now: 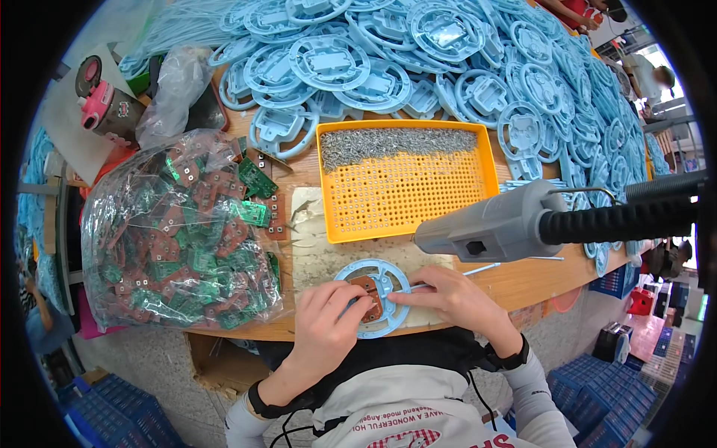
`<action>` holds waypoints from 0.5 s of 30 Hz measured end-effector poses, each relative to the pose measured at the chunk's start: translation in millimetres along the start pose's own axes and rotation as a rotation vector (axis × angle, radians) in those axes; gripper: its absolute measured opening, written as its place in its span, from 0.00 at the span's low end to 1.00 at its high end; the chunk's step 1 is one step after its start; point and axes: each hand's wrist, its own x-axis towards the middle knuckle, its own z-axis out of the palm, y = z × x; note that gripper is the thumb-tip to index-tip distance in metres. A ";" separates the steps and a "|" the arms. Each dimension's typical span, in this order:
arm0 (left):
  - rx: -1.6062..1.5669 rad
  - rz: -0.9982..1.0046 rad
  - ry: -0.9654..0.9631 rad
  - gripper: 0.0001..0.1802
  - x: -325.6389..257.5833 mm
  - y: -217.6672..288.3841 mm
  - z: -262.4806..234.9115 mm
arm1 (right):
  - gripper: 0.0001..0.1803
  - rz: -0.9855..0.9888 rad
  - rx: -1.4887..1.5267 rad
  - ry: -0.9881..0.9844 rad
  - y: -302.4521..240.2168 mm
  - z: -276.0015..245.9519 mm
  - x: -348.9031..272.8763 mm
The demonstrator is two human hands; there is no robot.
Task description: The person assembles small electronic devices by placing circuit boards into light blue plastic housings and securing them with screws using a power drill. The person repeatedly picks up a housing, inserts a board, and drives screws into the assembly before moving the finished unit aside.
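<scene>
On the worn pale mat (pixel 314 231) in front of me lies a light-blue plastic ring frame (pixel 398 326) with a shaped middle. A brown circuit board (pixel 371 313) sits in the left part of that middle. My left hand (pixel 328 322) is closed, its thumb and fingers pinching at the board's left side; the fingers partly cover it. From the right, my right hand (pixel 452 300) grips the frame's right side, its index finger reaching over the rim toward the middle.
A yellow perforated tray (pixel 407 237) holds many small metal screws. At left bulges a clear bag of green and brown circuit boards (pixel 187 246). Blue frames (pixel 328 63) pile up behind. A grey power screwdriver (pixel 485 224) hangs in from the right. A bottle (pixel 112 112) stands far left.
</scene>
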 end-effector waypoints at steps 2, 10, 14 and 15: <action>-0.012 0.006 -0.009 0.11 -0.2 0.3 3.5 | 0.29 0.009 0.010 0.006 -0.1 0.3 -0.6; -0.023 -0.014 -0.038 0.11 2.0 1.0 3.0 | 0.31 0.009 0.022 0.009 1.1 2.2 -1.4; -0.068 -0.013 -0.091 0.14 4.6 -1.1 -2.8 | 0.33 0.001 0.023 0.010 2.8 3.0 -2.5; -0.089 -0.012 -0.108 0.16 4.0 -2.5 -5.0 | 0.33 0.001 0.027 0.008 2.7 3.3 -2.2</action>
